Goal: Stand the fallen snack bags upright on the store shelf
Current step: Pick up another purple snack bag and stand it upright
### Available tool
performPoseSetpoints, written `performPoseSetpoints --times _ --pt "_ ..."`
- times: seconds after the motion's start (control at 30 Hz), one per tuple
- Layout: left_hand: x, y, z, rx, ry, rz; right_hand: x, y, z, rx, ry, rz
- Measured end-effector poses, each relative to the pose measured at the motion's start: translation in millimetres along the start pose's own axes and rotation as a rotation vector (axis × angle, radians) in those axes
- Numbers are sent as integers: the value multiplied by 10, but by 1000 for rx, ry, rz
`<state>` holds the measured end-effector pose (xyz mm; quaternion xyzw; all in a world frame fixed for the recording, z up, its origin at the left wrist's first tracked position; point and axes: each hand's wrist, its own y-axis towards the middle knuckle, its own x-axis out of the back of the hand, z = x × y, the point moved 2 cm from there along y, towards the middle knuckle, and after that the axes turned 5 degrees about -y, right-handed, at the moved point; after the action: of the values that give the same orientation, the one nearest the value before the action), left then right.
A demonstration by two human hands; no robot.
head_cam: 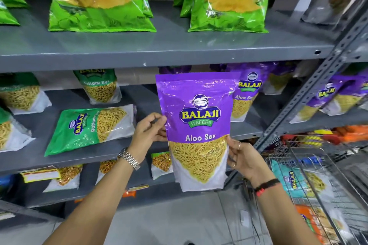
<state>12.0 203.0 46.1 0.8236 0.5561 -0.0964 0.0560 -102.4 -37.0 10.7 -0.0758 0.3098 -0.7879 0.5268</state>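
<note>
I hold a purple Aloo Sev bag (196, 125) upright in front of the middle grey shelf (111, 156), off the shelf surface. My left hand (148, 131) pinches its left edge, and my right hand (242, 158) grips its lower right edge. A green Ratlami Sev bag (93, 127) lies flat on its back on the middle shelf, to the left of my left hand. Another green bag (100, 86) stands behind it. More purple Aloo Sev bags (246, 93) stand at the back right of that shelf.
Large green snack bags (99, 0) stand on the upper shelf (159, 49). Smaller bags (65, 175) sit on the lower shelf. A slotted grey upright (310, 93) rises at right, with a wire basket (322, 189) of snack packs beside it. More bags crowd the far left.
</note>
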Motion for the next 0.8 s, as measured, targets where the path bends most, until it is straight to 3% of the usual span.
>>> performPoseSetpoints --times 0.13,0.27,0.53,0.8 --pt "11 82 97 22 28 -8 45 200 -61 -6 -7 -44" --pt "79 240 203 42 27 -112 -24 548 -15 0 -42 -69" --pt "117 883 0 -53 39 -253 -438 1374 559 213 -65 -94" --pt "133 1327 175 -10 24 -379 -607 1913 710 314 -1 -109"
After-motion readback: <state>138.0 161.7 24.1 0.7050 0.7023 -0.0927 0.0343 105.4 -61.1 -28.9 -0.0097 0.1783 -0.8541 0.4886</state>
